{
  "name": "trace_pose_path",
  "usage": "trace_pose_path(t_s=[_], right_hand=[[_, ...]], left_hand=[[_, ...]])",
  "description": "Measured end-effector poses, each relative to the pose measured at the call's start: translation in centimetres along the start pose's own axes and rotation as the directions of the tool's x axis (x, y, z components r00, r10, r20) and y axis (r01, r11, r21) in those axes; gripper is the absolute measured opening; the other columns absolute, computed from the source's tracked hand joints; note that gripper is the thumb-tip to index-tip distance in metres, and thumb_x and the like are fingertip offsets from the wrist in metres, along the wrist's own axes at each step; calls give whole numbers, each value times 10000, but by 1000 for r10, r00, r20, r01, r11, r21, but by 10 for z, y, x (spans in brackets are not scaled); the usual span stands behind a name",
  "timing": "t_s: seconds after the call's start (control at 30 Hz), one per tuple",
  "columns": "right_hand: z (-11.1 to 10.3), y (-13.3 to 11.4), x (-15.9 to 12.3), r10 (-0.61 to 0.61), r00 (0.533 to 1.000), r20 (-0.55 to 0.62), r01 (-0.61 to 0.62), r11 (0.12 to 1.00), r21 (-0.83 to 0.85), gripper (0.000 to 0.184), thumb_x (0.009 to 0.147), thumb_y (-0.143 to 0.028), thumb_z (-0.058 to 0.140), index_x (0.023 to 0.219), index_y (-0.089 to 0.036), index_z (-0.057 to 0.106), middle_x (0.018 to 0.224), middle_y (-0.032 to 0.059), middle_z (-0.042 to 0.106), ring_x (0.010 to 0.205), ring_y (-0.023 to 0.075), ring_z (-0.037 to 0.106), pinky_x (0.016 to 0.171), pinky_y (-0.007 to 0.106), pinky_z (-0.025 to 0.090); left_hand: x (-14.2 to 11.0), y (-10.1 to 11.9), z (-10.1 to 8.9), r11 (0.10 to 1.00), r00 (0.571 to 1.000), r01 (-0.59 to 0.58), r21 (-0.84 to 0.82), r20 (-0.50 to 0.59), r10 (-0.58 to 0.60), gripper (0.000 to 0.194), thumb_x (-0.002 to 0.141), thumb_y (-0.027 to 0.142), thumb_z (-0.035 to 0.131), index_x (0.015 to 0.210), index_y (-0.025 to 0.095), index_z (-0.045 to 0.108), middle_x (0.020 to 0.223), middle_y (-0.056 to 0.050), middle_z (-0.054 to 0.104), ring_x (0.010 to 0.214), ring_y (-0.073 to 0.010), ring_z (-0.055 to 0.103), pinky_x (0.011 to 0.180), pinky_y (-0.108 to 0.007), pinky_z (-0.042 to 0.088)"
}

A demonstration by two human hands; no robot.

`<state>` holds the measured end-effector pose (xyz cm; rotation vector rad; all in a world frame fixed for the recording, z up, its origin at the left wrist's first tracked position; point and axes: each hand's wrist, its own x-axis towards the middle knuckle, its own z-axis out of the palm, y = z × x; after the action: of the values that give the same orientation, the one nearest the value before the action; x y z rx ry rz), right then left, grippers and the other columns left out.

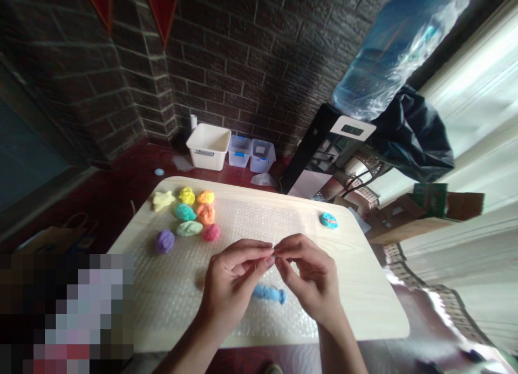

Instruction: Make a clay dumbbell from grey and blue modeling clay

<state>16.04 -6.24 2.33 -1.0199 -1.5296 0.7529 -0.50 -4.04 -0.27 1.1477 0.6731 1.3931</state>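
Observation:
My left hand [238,277] and my right hand [309,274] meet fingertip to fingertip above the table's near half. Both are closed in a pinch, thumb against fingers. Between the tips is something tiny and greyish-blue, too small to make out. Below them a blue roll of modelling clay [270,293] lies on the bubble wrap [259,217], its left end hidden behind my left hand. Beyond my left hand sit several clay lumps, among them a purple one [165,241], a pink one [211,232], an orange one [206,213] and a pale green one [189,228].
A round blue piece with an orange stripe [329,220] lies at the table's [364,277] far right. On the floor behind stand a white basket [209,147] and two clear bins. A water dispenser [319,153] with a large bottle is behind right. The lower left is pixelated.

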Motion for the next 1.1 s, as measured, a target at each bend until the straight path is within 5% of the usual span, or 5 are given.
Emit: trace_pose_path(t_s=[0.33, 0.6, 0.8, 1.1], right_hand=[[2, 3, -1, 107, 989, -99, -92, 985, 147, 64, 995, -264, 746, 981, -239, 803, 958, 64, 712, 801, 178, 653, 660, 295, 528], [3, 1, 2, 115, 992, -59, -102, 977, 186, 108, 979, -242, 772, 881, -219, 811, 914, 61, 716, 735, 154, 627, 628, 280, 526], [6, 4, -1, 184, 981, -59, -162, 949, 269, 53, 975, -252, 783, 1013, -236, 817, 945, 45, 700, 717, 141, 648, 618, 273, 562], [12, 10, 0, 159, 986, -53, -133, 934, 332, 58, 983, -222, 773, 974, -243, 826, 980, 53, 705, 710, 147, 658, 625, 303, 575]], left_hand=[[-3, 0, 5, 991, 991, 125, -53, -36, -127, 174, 927, 191, 807, 1087, 231, 861, 1145, -81, 833, 1064, -209, 812, 953, -267, 668], [-3, -2, 0, 995, 999, -30, 92, -29, 32, 174, 916, 150, 805, 1007, 276, 883, 1106, -52, 840, 1049, -200, 811, 921, -261, 678], [-7, -5, -3, 916, 979, -198, 350, 23, 203, 287, 972, 131, 739, 1168, 311, 847, 1168, -37, 822, 1092, -188, 785, 953, -272, 655], [-8, -1, -4, 902, 976, -209, 377, 20, 218, 195, 980, 142, 729, 1086, 268, 835, 1125, -51, 824, 1080, -217, 784, 947, -326, 663]])
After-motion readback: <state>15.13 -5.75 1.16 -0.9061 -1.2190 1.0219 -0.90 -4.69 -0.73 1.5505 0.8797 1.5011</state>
